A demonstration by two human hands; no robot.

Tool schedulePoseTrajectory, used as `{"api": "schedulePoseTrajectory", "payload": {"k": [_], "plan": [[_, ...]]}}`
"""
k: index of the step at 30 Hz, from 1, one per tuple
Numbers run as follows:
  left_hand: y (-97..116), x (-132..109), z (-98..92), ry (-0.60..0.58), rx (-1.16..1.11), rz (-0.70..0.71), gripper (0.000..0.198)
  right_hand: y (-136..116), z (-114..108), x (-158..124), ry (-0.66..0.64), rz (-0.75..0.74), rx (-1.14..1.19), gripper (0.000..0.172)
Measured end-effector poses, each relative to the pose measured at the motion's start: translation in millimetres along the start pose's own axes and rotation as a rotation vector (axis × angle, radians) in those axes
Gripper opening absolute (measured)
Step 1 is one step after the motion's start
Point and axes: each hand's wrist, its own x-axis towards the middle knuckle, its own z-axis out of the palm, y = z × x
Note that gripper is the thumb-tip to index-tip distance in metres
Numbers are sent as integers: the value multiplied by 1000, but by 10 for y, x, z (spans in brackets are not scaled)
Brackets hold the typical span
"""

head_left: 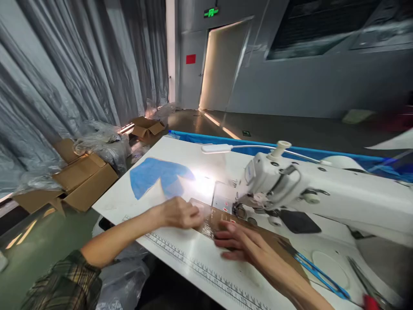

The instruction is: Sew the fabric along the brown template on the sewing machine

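My left hand (180, 213) rests on the white sewing table (180, 254), fingers curled and pressed on the left end of a brown, shiny strip of material (213, 220). Flat on the same strip lies my right hand (240, 243), fingers stretched out and pointing left. The strip runs toward the needle area of the white sewing machine (290, 185), whose lamp (217, 148) throws a bright glare on the table. A blue fabric piece (158, 174) lies beyond my left hand.
A printed ruler (206, 271) runs along the table's front edge. Blue-handled snips (318, 275) lie at the right. Cardboard boxes (84, 181) and plastic bags sit on the floor at the left, by grey curtains. A doorway (222, 64) is behind.
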Motion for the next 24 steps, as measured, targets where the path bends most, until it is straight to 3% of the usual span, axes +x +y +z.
{"api": "schedulePoseTrajectory", "payload": {"k": [2, 3, 6, 8, 10, 13, 15, 18, 20, 24], "plan": [[287, 148, -3, 111, -40, 150, 22, -80, 133, 25, -117, 32, 98, 59], [384, 216, -34, 168, -107, 182, 20, -90, 171, 42, -107, 9, 101, 56], [462, 414, -191, 254, -428, 107, 34, -53, 195, 46, -60, -99, 88, 45], [388, 536, -279, 194, -625, 1, 39, -18, 155, -21, -124, -137, 82, 35], [293, 631, -300, 51, -755, -53, 39, 8, 72, -136, -243, -115, 76, 29], [218, 680, -224, -192, -892, -84, 43, 51, -146, -328, -353, -62, 81, 35], [220, 646, -164, -246, -966, -131, 40, 88, -333, -414, -358, -31, 63, 42], [240, 551, -126, -192, -1037, -237, 32, 132, -567, -404, -260, 14, 48, 47], [224, 498, -108, -173, -1019, -355, 33, 148, -635, -304, -85, 27, 44, 44], [85, 440, 5, -144, -611, -575, 36, 183, -610, -49, 296, 48, -95, 25]]}}
